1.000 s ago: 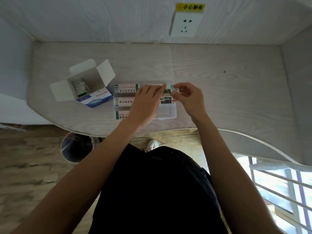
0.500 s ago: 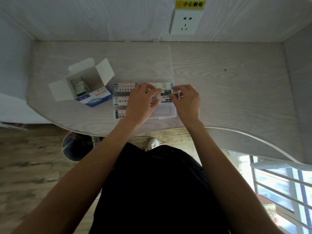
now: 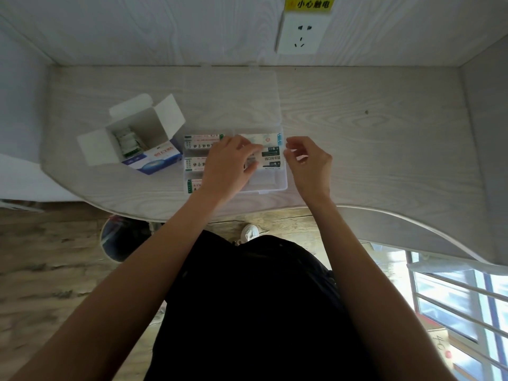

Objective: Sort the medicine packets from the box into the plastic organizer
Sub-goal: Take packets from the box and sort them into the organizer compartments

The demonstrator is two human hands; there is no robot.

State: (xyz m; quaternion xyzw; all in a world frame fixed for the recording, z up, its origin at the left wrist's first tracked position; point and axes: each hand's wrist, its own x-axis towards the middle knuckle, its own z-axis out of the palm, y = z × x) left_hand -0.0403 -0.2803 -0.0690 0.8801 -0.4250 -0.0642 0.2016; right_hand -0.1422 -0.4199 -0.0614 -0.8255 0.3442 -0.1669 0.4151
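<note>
Drawing back from the organizer since half a second ago, right hand (image 3: 309,163) now hovering just beside its right wall, fingers loosely curled and apart, holding nothing. Left hand (image 3: 228,163) staying over the middle of the plastic organizer (image 3: 270,188), fingers spread and pressing down on the packets in the right-hand compartment; whether pinching one, cannot tell. Lying in that compartment, a pale packet (image 3: 265,139) at the far end and dark green packets (image 3: 270,158) just nearer. Filling the left compartments, white packets with green ends (image 3: 200,141), stacked row after row, partly hidden under the left hand. Leaning back beyond, the organizer's clear lid (image 3: 233,100), flat on the pale wood desk (image 3: 384,138). Sitting left of the organizer, touching or nearly so, the open box (image 3: 143,138) with flaps up, more packets (image 3: 127,143) standing inside. Showing on the far wall, a white socket (image 3: 301,34) under a yellow label (image 3: 309,4).
</note>
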